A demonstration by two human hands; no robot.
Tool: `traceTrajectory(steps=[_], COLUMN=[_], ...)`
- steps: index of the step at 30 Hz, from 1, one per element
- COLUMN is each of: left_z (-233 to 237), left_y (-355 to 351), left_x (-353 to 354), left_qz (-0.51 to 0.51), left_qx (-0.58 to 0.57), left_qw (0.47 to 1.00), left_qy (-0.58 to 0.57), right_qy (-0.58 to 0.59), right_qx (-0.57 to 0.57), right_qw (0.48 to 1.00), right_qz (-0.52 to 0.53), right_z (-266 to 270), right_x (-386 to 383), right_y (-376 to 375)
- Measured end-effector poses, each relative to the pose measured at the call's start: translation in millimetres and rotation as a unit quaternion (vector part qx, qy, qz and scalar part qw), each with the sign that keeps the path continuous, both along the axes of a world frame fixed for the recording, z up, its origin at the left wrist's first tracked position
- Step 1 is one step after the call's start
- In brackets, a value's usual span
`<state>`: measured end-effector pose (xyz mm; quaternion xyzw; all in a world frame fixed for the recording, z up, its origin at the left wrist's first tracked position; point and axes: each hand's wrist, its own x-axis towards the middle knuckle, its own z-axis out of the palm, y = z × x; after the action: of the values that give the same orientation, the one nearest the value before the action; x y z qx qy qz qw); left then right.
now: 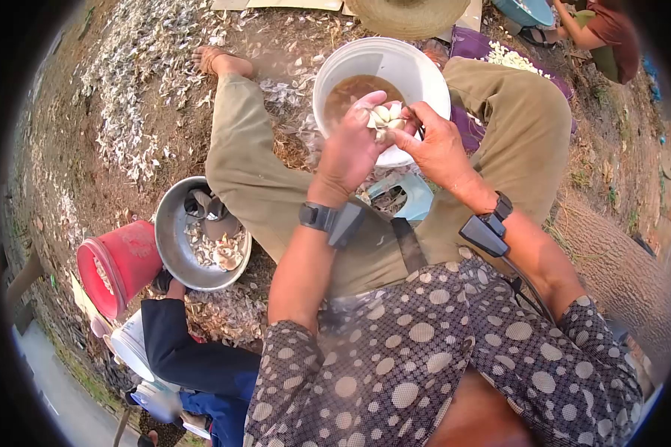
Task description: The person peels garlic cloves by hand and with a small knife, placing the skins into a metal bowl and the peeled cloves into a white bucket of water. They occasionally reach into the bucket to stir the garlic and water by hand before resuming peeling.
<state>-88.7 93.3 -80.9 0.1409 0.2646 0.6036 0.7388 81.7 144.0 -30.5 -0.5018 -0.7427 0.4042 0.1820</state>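
Observation:
Several pale garlic cloves (387, 118) lie clustered between my two hands, over the near part of a white bucket (419, 65) with brownish liquid inside. My left hand (353, 147) is wrapped round the cloves from the left. From the right, my right hand (438, 143) reaches them with bent fingers; a small dark object shows at its fingertips, too small to make out. Both hands touch the cloves. Each wrist wears a dark strap with a grey device.
A metal basin (169, 257) with garlic and a dark cloth stands at left, beside a tilted red bucket (138, 253). Below the white bucket is a light blue object (417, 197). Peeled cloves lie on purple cloth (466, 45). Other people sit at upper right and lower left.

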Motion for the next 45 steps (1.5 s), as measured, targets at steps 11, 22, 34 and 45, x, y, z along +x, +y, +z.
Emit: traceTrajectory(steps=[11, 22, 34, 45], left_z=[-3.7, 3.2, -12.3, 37.3], left_y=[7.9, 15.1, 14.2, -3.4], left_x=[-7.4, -1.8, 10.9, 31.5], left_qz=[0.020, 0.019, -0.050, -0.029], left_qx=[0.035, 0.036, -0.014, -0.117], left_qw=[0.989, 0.987, 0.946, 0.987], left_qy=[-0.141, -0.155, 0.320, 0.108], right_qy=[0.079, 0.254, 0.119, 0.210], right_qx=[-0.057, -0.144, -0.067, -0.099], right_qw=[0.993, 0.952, 0.990, 0.972], right_qz=[-0.061, -0.094, -0.046, -0.041], right_z=[-27.3, -32.9, -13.0, 19.6], right_x=[-1.4, 1.5, 8.1, 32.3], right_y=[11.7, 22.2, 7.9, -8.1])
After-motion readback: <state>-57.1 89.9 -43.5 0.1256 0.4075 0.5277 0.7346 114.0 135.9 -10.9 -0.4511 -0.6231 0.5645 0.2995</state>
